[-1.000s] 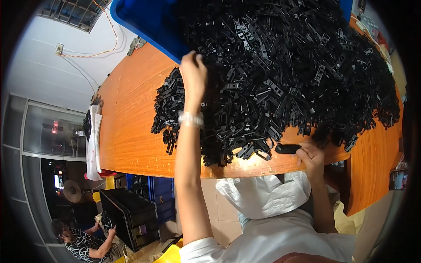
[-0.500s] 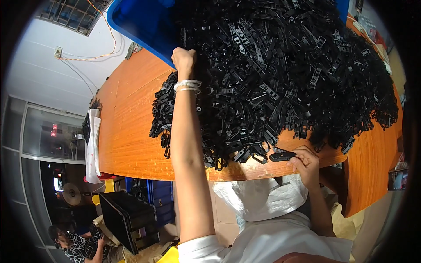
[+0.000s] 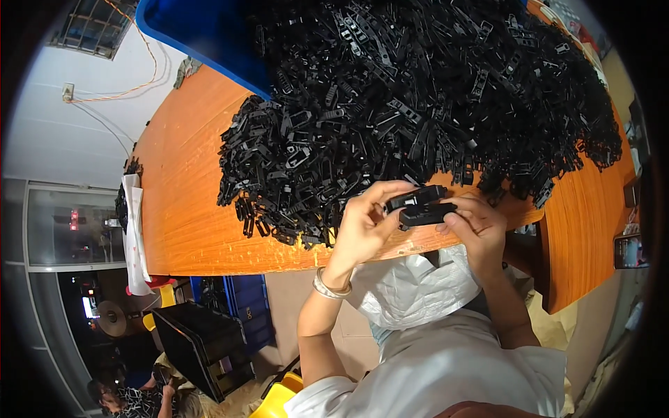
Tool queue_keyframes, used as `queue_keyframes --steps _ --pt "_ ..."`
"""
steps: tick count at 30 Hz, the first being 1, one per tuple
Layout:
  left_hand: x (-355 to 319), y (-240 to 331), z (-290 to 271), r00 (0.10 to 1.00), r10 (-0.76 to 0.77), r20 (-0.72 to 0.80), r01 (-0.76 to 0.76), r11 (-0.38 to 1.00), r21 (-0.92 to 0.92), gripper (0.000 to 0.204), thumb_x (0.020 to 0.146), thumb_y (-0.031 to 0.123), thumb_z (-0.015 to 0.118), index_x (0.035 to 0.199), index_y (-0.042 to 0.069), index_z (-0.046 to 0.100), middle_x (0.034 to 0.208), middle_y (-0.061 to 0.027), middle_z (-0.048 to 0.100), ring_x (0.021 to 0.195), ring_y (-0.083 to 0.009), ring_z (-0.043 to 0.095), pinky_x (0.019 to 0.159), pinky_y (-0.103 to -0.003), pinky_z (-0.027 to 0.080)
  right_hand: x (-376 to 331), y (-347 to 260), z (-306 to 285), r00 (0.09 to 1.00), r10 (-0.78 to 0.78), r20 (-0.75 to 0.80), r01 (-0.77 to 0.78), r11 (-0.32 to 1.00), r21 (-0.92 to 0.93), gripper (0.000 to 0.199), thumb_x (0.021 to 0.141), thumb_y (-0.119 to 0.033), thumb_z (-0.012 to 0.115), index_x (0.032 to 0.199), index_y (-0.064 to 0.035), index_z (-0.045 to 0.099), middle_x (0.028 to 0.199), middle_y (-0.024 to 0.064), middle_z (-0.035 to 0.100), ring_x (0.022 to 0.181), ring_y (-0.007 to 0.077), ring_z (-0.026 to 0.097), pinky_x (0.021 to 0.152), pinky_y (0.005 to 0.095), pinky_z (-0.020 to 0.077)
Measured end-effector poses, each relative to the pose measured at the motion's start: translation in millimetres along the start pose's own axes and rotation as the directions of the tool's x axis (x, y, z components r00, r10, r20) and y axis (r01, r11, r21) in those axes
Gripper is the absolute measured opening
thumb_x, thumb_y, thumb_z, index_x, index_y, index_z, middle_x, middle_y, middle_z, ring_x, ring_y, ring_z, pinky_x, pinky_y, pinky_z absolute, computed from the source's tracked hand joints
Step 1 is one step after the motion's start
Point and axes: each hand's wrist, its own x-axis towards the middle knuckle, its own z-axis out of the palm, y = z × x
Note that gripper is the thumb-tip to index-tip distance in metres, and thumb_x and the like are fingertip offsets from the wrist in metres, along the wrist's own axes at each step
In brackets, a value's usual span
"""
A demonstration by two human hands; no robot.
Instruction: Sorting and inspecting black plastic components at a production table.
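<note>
Both hands meet over the front edge of the wooden table (image 3: 188, 188). My left hand (image 3: 369, 221), with a bracelet at the wrist, pinches a black plastic part (image 3: 405, 202) with a slotted frame. My right hand (image 3: 479, 226) grips a longer dark black plastic piece (image 3: 426, 215) between thumb and fingers. The two pieces lie close together, side by side; whether they are joined I cannot tell. Behind my hands spreads a large pile of similar black plastic parts (image 3: 390, 118).
A blue bin (image 3: 202, 49) lies tipped at the pile's far left. A white plastic sack (image 3: 418, 292) hangs at the table's front edge by my lap. Lower left are a black crate (image 3: 198, 341), blue crates (image 3: 251, 313), a yellow stool (image 3: 279, 397) and a seated person (image 3: 139, 397).
My left hand has come back from the bin's edge to my right hand and now holds a black part. My right hand has risen slightly, still holding its piece.
</note>
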Motion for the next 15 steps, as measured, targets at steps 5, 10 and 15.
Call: queue_keyframes --steps 5,10,15 --pt "-13 11 5 0.980 0.178 0.088 -0.197 0.927 0.319 0.048 0.071 -0.015 0.046 0.117 -0.001 0.048 0.105 -0.0142 0.059 0.094 -0.0143 0.057 0.078 -0.021 0.044 -5 0 -1 0.998 -0.045 -0.039 0.039 0.990 -0.137 0.019 0.075 0.009 0.054 0.094 0.0072 0.057 0.085 0.0088 0.058 0.071 0.0124 0.059 0.064 0.0216 0.0473" --pt "-21 -3 10 0.989 0.123 0.083 -0.142 0.943 0.302 0.047 0.073 -0.003 0.057 0.119 -0.002 0.046 0.107 -0.0186 0.056 0.097 -0.0193 0.055 0.079 -0.027 0.045 -9 6 -7 0.987 -0.158 0.028 0.156 0.898 -0.412 0.021 0.071 0.008 0.060 0.092 0.0044 0.060 0.085 0.0091 0.056 0.075 0.0150 0.059 0.066 0.0240 0.0464" --pt "-29 -14 14 0.994 0.078 0.071 -0.098 0.931 0.353 0.044 0.075 0.011 0.064 0.114 -0.004 0.050 0.105 -0.0249 0.056 0.069 -0.0200 0.063 0.055 -0.025 0.049 0 -6 -7 0.890 -0.357 0.282 0.453 0.633 -0.628 0.035 0.067 0.010 0.054 0.101 0.0032 0.057 0.093 0.0119 0.056 0.080 0.0203 0.057 0.069 0.0279 0.0458"
